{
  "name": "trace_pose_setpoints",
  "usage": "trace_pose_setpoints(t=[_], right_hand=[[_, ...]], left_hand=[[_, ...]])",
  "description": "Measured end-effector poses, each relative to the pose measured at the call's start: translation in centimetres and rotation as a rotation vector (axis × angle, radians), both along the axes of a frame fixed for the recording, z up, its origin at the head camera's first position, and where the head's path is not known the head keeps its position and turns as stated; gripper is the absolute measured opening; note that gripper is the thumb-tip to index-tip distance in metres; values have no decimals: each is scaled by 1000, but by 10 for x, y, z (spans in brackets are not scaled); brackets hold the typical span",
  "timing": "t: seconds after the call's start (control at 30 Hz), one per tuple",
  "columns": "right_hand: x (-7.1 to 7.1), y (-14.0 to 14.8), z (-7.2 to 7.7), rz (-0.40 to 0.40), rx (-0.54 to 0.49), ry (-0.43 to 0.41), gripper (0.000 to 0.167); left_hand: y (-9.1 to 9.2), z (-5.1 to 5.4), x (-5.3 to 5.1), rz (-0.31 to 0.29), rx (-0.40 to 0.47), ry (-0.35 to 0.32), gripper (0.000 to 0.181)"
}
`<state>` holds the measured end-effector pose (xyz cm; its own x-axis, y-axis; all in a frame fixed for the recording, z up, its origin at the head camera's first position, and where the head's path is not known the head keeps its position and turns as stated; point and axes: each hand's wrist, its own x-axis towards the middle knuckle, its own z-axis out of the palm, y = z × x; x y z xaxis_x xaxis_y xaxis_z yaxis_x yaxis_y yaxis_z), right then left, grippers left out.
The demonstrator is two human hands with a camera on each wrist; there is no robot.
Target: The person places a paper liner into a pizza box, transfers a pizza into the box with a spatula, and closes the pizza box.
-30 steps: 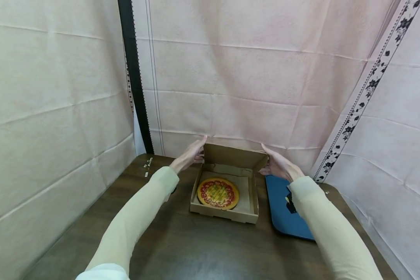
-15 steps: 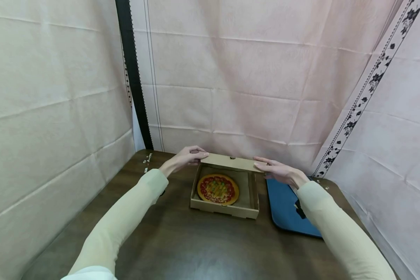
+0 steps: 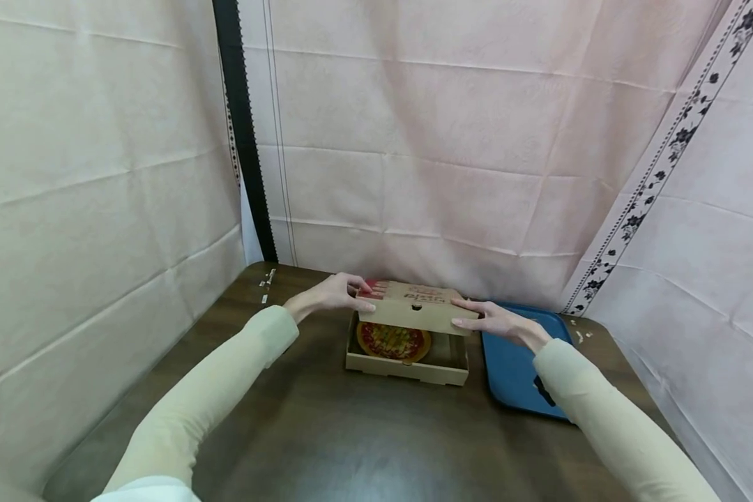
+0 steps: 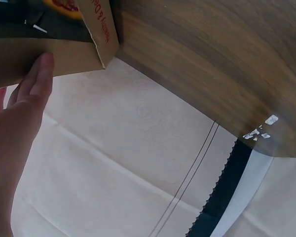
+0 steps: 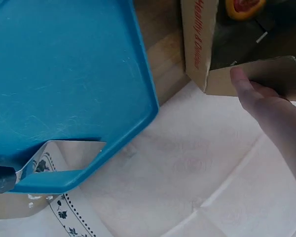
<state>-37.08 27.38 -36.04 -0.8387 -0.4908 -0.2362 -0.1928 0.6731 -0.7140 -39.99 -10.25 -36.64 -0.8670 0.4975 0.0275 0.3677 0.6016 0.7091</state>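
A cardboard pizza box (image 3: 408, 371) stands on the table with its lid (image 3: 414, 307) tilted partly down over it. Red printing shows on top of the lid, and a small dark hole on its front flap. Through the gap I see a pizza (image 3: 394, 341) with red and yellow topping. My left hand (image 3: 332, 293) holds the lid's left front corner, thumb on the flap and fingers above. At the opposite corner my right hand (image 3: 496, 322) grips the lid likewise. Each wrist view shows a hand at the lid's cardboard edge, with some fingertips hidden.
Right of the box lies a blue tray (image 3: 517, 376), partly under my right forearm. On it, in the right wrist view, rests a tool with a shiny metal blade (image 5: 81, 153) and dark handle (image 5: 1, 180). Cloth curtains (image 3: 414, 139) hang behind the brown table (image 3: 326, 432).
The lid has swung from upright toward me and down, covering more of the pizza. Both hands have come forward with it, their thumbs now on its front flap.
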Motion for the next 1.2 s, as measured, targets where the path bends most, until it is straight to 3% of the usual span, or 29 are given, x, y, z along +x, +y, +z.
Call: trace_pose_setpoints(t=[0.2,0.47,0.7,0.9,1.2], right_hand=[[5,-3,-11,10,16,40,77],[12,-4,-20,14,28,89,76],[15,-8,-28,11,21,113,74],[14,-9,-39,2,28,161,71],[14,-10,-47,-26,51,181,75]], left_hand=[[5,-6,4,-21,-115,35,60],[13,-13,7,-49,-207,75,63],[20,-18,10,-30,-293,110,68],[25,-26,8,-32,-319,100,70],[31,-28,14,-34,-354,92,63]])
